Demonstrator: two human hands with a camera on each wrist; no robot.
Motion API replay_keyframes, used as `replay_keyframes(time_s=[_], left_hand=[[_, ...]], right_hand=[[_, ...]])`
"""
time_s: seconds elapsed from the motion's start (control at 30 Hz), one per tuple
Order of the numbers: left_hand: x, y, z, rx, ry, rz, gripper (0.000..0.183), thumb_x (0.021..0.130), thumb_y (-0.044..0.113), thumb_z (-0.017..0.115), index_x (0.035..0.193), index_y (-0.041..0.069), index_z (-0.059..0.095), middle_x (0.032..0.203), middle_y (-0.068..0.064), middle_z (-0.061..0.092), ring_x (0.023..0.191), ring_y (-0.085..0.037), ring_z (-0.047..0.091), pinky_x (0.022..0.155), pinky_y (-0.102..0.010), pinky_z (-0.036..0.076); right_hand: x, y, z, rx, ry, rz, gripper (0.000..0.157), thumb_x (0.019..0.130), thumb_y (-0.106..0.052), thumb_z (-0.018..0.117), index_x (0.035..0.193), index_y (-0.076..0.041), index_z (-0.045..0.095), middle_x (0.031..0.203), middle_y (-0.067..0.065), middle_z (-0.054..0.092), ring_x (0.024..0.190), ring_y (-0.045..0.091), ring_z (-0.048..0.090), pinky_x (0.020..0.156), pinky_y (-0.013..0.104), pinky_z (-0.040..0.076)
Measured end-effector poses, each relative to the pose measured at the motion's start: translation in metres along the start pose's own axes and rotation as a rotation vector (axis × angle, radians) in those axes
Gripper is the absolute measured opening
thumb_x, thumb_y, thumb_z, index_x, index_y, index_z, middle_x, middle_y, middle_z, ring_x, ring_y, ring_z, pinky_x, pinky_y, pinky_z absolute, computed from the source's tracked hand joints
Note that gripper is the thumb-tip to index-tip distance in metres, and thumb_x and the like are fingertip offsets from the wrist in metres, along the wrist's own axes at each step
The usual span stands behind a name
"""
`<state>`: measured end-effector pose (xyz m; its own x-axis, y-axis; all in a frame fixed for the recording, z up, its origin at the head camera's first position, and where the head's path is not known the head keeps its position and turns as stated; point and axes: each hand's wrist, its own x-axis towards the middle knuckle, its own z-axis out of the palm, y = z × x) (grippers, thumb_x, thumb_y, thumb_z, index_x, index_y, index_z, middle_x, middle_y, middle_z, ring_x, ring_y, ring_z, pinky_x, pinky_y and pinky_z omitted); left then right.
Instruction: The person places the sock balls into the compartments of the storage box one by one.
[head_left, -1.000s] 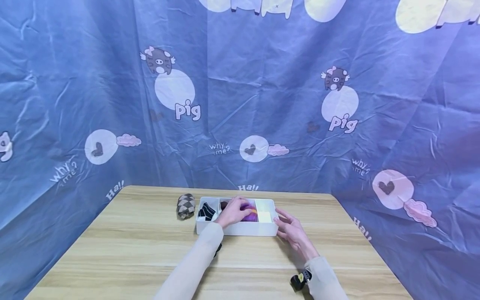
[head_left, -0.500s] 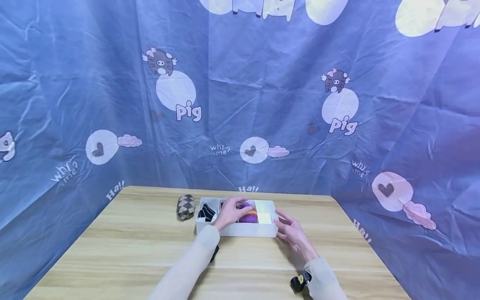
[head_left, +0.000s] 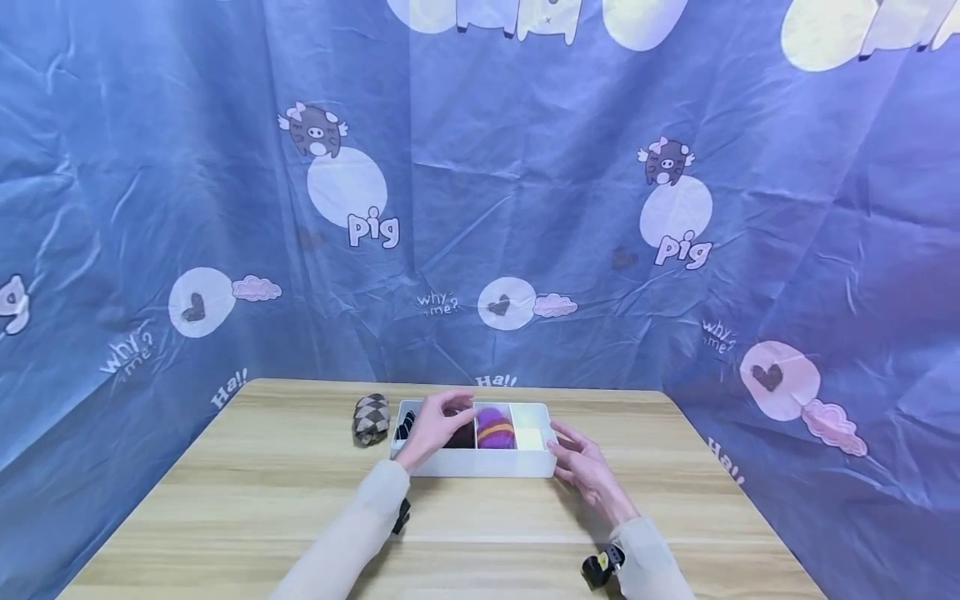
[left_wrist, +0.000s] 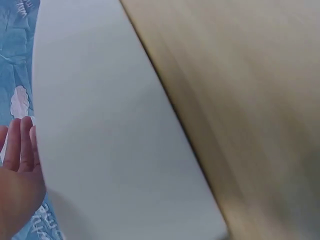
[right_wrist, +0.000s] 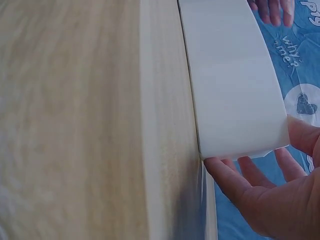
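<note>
A white divided storage box (head_left: pixel 487 464) stands on the table. My left hand (head_left: pixel 431 427) hovers over its left half with loosely bent fingers, nothing held, partly hiding a dark brown balled sock (head_left: pixel 461 437) and a black sock with white lines (head_left: pixel 406 425). The compartment right of it holds a purple balled sock (head_left: pixel 491 423) with an orange stripe. Something pale yellow (head_left: pixel 529 439) lies in the rightmost one. My right hand (head_left: pixel 588 471) grips the box's right end; in the right wrist view its thumb (right_wrist: pixel 302 132) is at the upper corner and fingertips touch the lower edge.
A rolled grey checkered sock (head_left: pixel 371 419) lies on the wooden table (head_left: pixel 262 492), left of the box. A blue curtain (head_left: pixel 450 208) with pig prints hangs behind and along both sides of the table.
My left hand has moved left from over the purple balled sock, which now shows fully in its compartment. The right hand stays at the box's right end.
</note>
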<state>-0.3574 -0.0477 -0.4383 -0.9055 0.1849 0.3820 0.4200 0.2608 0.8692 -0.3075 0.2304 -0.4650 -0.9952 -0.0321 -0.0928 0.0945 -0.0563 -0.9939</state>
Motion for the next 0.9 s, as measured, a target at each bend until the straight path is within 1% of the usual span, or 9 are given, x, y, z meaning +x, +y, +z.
replay_keyframes(time_s=[0.07, 0.2, 0.37, 0.5, 0.6, 0.7, 0.8, 0.9], left_hand=[[-0.004, -0.004, -0.007, 0.002, 0.009, -0.002, 0.031, 0.087, 0.016, 0.074, 0.117, 0.011, 0.070, 0.107, -0.012, 0.073, 0.094, -0.018, 0.067, 0.087, -0.034, 0.053], [-0.007, -0.012, -0.022, -0.001, 0.050, -0.007, 0.031, 0.087, 0.014, 0.073, 0.116, 0.007, 0.070, 0.107, -0.014, 0.072, 0.097, -0.020, 0.067, 0.089, -0.035, 0.052], [-0.011, -0.018, -0.040, -0.038, 0.118, -0.020, 0.032, 0.086, 0.012, 0.074, 0.117, 0.003, 0.069, 0.109, -0.017, 0.072, 0.101, -0.026, 0.067, 0.088, -0.031, 0.054], [-0.014, -0.024, -0.051, -0.039, 0.161, -0.038, 0.031, 0.085, 0.008, 0.074, 0.115, -0.001, 0.069, 0.107, -0.019, 0.072, 0.098, -0.023, 0.068, 0.086, -0.025, 0.053], [-0.014, -0.028, -0.056, -0.038, 0.170, -0.043, 0.032, 0.085, 0.006, 0.074, 0.115, -0.003, 0.068, 0.106, -0.020, 0.072, 0.096, -0.020, 0.067, 0.083, -0.021, 0.051], [-0.015, -0.030, -0.061, -0.044, 0.162, -0.048, 0.032, 0.085, 0.005, 0.074, 0.115, -0.002, 0.068, 0.106, -0.020, 0.071, 0.096, -0.022, 0.066, 0.083, -0.020, 0.050], [-0.016, -0.033, -0.067, -0.020, 0.164, -0.049, 0.032, 0.085, 0.005, 0.073, 0.116, -0.002, 0.068, 0.108, -0.021, 0.071, 0.099, -0.025, 0.067, 0.083, -0.020, 0.051], [-0.018, -0.036, -0.074, 0.030, 0.188, -0.060, 0.031, 0.085, 0.006, 0.074, 0.115, 0.001, 0.069, 0.108, -0.019, 0.071, 0.099, -0.025, 0.067, 0.084, -0.019, 0.051]], right_hand=[[0.001, 0.001, 0.000, -0.003, -0.005, 0.001, 0.058, 0.097, -0.009, 0.058, 0.150, -0.004, 0.035, 0.147, 0.033, 0.037, 0.106, 0.021, 0.063, 0.095, 0.043, 0.053], [0.002, 0.001, 0.001, 0.000, 0.006, 0.002, 0.058, 0.097, -0.008, 0.058, 0.150, -0.004, 0.036, 0.147, 0.033, 0.037, 0.106, 0.021, 0.063, 0.095, 0.043, 0.054], [0.003, 0.002, 0.001, -0.008, 0.019, 0.010, 0.056, 0.097, -0.007, 0.057, 0.150, -0.007, 0.037, 0.146, 0.032, 0.039, 0.106, 0.023, 0.063, 0.095, 0.043, 0.054], [0.002, 0.003, 0.000, -0.020, 0.017, 0.013, 0.056, 0.097, -0.007, 0.057, 0.150, -0.007, 0.037, 0.146, 0.032, 0.039, 0.107, 0.023, 0.063, 0.095, 0.043, 0.054], [0.001, 0.003, -0.001, -0.024, 0.013, 0.007, 0.057, 0.097, -0.008, 0.057, 0.150, -0.005, 0.036, 0.146, 0.033, 0.037, 0.109, 0.025, 0.062, 0.095, 0.044, 0.054], [0.002, 0.003, -0.002, -0.027, 0.013, 0.001, 0.057, 0.098, -0.009, 0.057, 0.150, -0.004, 0.035, 0.146, 0.034, 0.036, 0.109, 0.025, 0.062, 0.095, 0.044, 0.053], [0.002, 0.003, -0.001, -0.014, 0.018, 0.000, 0.057, 0.097, -0.008, 0.057, 0.150, -0.004, 0.036, 0.146, 0.034, 0.037, 0.107, 0.024, 0.062, 0.095, 0.045, 0.053], [0.003, 0.004, 0.000, -0.006, 0.012, -0.001, 0.057, 0.097, -0.006, 0.056, 0.150, -0.003, 0.035, 0.146, 0.034, 0.037, 0.106, 0.023, 0.063, 0.097, 0.046, 0.052]])
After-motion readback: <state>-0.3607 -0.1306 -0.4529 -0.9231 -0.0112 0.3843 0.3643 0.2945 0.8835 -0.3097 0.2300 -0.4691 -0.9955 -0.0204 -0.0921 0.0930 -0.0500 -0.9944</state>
